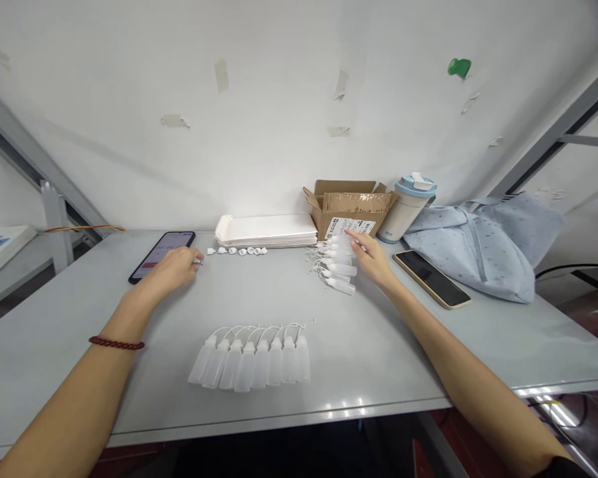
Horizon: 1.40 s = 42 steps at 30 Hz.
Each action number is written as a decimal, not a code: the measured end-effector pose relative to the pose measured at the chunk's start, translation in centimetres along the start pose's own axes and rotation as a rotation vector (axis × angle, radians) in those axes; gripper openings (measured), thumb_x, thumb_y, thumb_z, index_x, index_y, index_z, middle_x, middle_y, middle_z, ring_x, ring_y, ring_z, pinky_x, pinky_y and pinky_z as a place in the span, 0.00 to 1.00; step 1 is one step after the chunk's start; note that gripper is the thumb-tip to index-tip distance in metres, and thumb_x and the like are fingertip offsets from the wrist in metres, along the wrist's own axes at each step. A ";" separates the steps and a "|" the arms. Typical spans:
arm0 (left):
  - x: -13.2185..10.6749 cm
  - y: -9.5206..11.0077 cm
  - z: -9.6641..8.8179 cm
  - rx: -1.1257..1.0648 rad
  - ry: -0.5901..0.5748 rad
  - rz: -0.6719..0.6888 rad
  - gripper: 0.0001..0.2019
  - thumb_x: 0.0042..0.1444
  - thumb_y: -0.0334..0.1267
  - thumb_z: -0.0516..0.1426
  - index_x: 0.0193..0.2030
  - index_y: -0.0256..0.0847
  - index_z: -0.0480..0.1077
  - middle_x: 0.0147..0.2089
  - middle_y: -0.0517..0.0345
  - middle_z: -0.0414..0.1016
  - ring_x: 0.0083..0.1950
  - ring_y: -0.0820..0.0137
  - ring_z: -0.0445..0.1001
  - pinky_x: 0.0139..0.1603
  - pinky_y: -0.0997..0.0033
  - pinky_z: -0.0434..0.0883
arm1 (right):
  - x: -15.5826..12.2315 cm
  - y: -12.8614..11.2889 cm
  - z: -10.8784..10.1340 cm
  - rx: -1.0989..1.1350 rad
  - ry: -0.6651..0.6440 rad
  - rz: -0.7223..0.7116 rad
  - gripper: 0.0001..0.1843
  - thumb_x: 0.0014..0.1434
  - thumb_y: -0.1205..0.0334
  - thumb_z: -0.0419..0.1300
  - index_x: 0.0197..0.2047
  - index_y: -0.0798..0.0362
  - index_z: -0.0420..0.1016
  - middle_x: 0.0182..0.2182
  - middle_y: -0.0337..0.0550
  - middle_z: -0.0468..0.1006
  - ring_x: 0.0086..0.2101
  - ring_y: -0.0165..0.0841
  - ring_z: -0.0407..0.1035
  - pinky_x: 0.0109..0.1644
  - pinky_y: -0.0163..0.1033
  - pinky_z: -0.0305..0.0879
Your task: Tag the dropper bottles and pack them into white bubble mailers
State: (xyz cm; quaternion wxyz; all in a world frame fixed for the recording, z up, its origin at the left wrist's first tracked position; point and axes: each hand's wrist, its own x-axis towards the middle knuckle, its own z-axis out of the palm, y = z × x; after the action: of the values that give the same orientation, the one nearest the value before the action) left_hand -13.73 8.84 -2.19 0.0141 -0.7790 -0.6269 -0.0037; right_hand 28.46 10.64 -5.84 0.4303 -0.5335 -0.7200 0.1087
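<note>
My left hand (178, 269) is beside a dark phone, with thumb and fingers pinched on a small white cap (198, 261). To its right, several similar white caps (243, 251) lie in a row. At the right, my right hand (373, 257) has its fingers stretched and apart, at the ends of a loose group of small translucent bottles (339, 269) with thin white strapped tips. Whether its fingertips touch the uppermost bottle is hard to see. Nearer me, several more translucent squeeze bottles (249, 365) lie side by side, strapped tips pointing away.
Along the wall stand a stack of white trays or boxes (266, 230), an open cardboard box (356, 206) and a tumbler with a blue lid (407, 207). A phone with a timer-like screen (152, 264), another phone (432, 279) and a light blue cloth bag (478, 249) lie on the grey table (379, 372).
</note>
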 end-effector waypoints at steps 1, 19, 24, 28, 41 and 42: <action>0.0 0.0 0.0 -0.011 0.008 0.004 0.17 0.56 0.29 0.46 0.47 0.29 0.70 0.39 0.46 0.75 0.45 0.58 0.73 0.49 0.61 0.66 | 0.0 0.0 0.0 0.011 -0.017 -0.002 0.25 0.63 0.49 0.46 0.57 0.50 0.70 0.50 0.50 0.74 0.49 0.40 0.66 0.56 0.50 0.57; -0.5 5.9 0.1 -0.215 0.008 0.154 0.11 0.51 0.35 0.48 0.31 0.39 0.72 0.34 0.48 0.77 0.37 0.60 0.75 0.39 0.66 0.67 | -2.7 -7.3 -2.1 0.155 -0.123 0.059 0.11 0.58 0.55 0.55 0.37 0.54 0.71 0.27 0.42 0.76 0.31 0.33 0.69 0.38 0.40 0.63; -1.4 8.6 -0.2 -0.344 -0.009 0.214 0.11 0.55 0.38 0.48 0.34 0.38 0.70 0.33 0.50 0.76 0.35 0.63 0.73 0.36 0.67 0.66 | -4.7 -10.8 -1.8 0.353 -0.754 0.038 0.09 0.58 0.59 0.55 0.34 0.55 0.74 0.23 0.39 0.74 0.26 0.29 0.66 0.32 0.34 0.60; -2.0 10.2 -0.1 -0.396 0.008 0.270 0.10 0.56 0.39 0.48 0.35 0.39 0.68 0.34 0.52 0.75 0.36 0.63 0.73 0.36 0.68 0.66 | -5.7 -11.8 -1.3 0.409 -1.118 -0.034 0.12 0.58 0.61 0.56 0.41 0.54 0.78 0.23 0.38 0.75 0.25 0.27 0.65 0.27 0.31 0.57; -2.4 11.2 -0.2 -0.428 -0.002 0.296 0.09 0.56 0.40 0.49 0.34 0.39 0.67 0.35 0.52 0.75 0.36 0.63 0.73 0.36 0.68 0.66 | -6.4 -12.0 -0.7 0.378 -1.381 0.026 0.13 0.57 0.62 0.57 0.43 0.56 0.79 0.17 0.34 0.70 0.19 0.23 0.63 0.23 0.28 0.58; -2.5 11.2 -0.2 -0.427 -0.003 0.299 0.09 0.56 0.40 0.49 0.34 0.39 0.67 0.35 0.52 0.75 0.36 0.64 0.73 0.35 0.68 0.66 | -6.4 -12.0 -0.8 0.366 -1.394 0.040 0.13 0.57 0.62 0.56 0.43 0.55 0.79 0.17 0.34 0.71 0.18 0.23 0.63 0.23 0.28 0.58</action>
State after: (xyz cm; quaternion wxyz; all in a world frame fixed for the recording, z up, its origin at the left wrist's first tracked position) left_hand -3.33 4.05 -2.22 -0.1512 -0.8482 -0.4899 -0.1329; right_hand 21.32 0.00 -1.17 -0.0488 -0.2726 -0.7875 0.5505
